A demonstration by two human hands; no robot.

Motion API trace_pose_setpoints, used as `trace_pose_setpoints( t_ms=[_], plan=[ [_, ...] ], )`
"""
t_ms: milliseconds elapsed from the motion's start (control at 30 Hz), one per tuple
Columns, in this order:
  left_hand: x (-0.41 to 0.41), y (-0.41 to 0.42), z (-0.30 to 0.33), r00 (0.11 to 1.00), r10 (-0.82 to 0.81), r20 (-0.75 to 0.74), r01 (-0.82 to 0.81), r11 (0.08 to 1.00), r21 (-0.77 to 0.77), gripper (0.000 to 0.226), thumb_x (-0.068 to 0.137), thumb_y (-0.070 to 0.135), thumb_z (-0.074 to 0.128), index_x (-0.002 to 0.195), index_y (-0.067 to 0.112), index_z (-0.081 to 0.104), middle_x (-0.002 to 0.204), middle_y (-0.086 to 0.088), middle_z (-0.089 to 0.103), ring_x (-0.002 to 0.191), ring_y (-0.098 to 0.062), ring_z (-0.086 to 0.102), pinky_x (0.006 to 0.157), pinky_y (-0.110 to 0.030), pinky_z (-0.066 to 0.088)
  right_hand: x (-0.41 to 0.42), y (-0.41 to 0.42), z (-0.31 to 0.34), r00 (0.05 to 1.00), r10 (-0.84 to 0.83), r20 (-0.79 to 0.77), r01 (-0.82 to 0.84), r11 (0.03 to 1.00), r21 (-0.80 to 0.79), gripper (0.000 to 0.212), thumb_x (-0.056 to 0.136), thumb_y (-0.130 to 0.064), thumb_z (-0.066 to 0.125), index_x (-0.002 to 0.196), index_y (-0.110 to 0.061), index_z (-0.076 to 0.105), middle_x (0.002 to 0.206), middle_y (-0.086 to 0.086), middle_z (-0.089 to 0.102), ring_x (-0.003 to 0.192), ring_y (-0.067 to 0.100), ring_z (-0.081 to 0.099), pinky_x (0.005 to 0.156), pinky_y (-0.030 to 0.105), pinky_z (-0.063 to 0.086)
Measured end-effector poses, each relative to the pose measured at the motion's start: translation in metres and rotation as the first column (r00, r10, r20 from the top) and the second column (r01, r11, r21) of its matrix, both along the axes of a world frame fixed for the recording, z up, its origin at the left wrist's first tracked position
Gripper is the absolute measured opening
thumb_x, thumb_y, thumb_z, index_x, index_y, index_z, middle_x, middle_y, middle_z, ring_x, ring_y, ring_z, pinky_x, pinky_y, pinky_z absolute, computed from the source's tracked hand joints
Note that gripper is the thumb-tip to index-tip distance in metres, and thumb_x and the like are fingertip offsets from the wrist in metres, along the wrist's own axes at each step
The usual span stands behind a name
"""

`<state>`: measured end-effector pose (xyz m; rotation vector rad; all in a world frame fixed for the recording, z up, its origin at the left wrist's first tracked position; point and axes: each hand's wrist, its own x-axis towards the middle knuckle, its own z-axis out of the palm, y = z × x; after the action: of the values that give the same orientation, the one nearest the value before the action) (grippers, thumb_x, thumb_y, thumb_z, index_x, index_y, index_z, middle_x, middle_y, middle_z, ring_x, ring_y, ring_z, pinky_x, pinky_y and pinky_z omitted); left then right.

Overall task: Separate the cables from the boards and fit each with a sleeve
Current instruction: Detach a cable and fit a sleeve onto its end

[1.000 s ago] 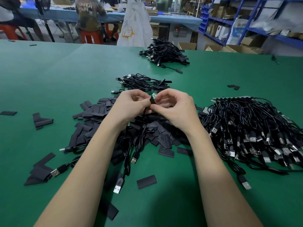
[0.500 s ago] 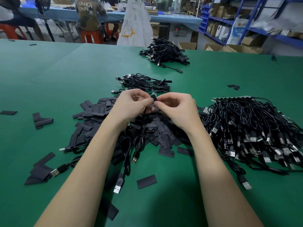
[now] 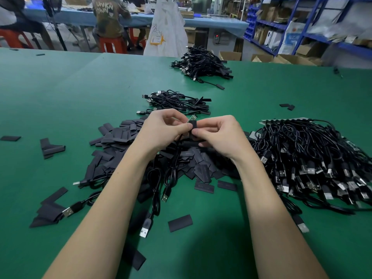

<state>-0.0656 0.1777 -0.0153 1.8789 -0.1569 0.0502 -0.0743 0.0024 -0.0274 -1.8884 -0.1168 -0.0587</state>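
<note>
A black heat-shrink sleeve point(image 3: 193, 127) is being pinched by the fingers of the right hand point(image 3: 218, 137) above the middle of the green counter point(image 3: 60, 93), while the end of a black USB cable point(image 3: 171, 170) is being pinched by the thumb and forefinger of the left hand point(image 3: 163, 130), just beside the sleeve. A small circuit board point(image 3: 193, 117) at the cable's tip is showing just past the far mouth of the sleeve, so the sleeve is judged to be partly fitted already. The rest of the cable is hanging down between the forearms, its USB plug point(image 3: 165, 197) lying on the counter. For the step to be done well, the sleeve's mouth should be kept squeezed open rather than flat, the board should be fed straight along the sleeve's axis, and the cable should be held close to the board so it is not bent. The loose sleeve pile point(image 3: 120, 135) is lying under the hands, the unprocessed cable heap point(image 3: 312, 156) to the right, and a small finished cable bundle point(image 3: 177, 102) just beyond the hands.
</note>
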Motion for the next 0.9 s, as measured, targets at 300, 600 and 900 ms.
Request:
trace_pose_setpoints(
  t_ms=[300, 600, 900],
  plan=[
    [-0.0008, 0.0048, 0.0028, 0.997, -0.077, -0.005, 0.076, 0.996, -0.049, 0.009, 0.084, 0.013, 0.081, 0.086, 0.016, 0.072, 0.057, 0.01, 0.062, 0.051, -0.007, 0.051, 0.056, -0.017, 0.044, -0.0041, -0.0006, 0.0027, 0.997, 0.025, -0.069, -0.014, 0.989, 0.15, 0.012, 0.082, -0.011, 0.084, 0.094, -0.01, 0.081, 0.082, 0.007, 0.079, 0.075, 0.015, 0.075, 0.064, 0.023, 0.059],
    [-0.0006, 0.0068, 0.0056, 0.992, -0.104, -0.073, 0.091, 0.982, -0.167, 0.009, 0.084, 0.01, 0.08, 0.086, 0.013, 0.072, 0.074, -0.005, 0.067, 0.058, -0.009, 0.057, 0.052, -0.014, 0.045, -0.0051, -0.0007, 0.0022, 0.998, 0.018, -0.067, 0.001, 0.962, 0.275, 0.02, 0.079, -0.006, 0.085, 0.097, 0.0, 0.077, 0.083, 0.014, 0.078, 0.078, 0.024, 0.078, 0.064, 0.021, 0.06],
    [0.0008, 0.0083, 0.0036, 0.992, -0.092, -0.09, 0.073, 0.978, -0.195, 0.008, 0.084, 0.013, 0.08, 0.084, 0.016, 0.074, 0.081, -0.012, 0.067, 0.073, -0.02, 0.056, 0.056, -0.017, 0.046, -0.0076, 0.002, 0.0017, 0.997, 0.058, -0.055, -0.038, 0.951, 0.308, 0.012, 0.086, 0.001, 0.076, 0.093, -0.009, 0.077, 0.084, 0.012, 0.078, 0.078, 0.02, 0.077, 0.064, 0.02, 0.06]
  ],
)
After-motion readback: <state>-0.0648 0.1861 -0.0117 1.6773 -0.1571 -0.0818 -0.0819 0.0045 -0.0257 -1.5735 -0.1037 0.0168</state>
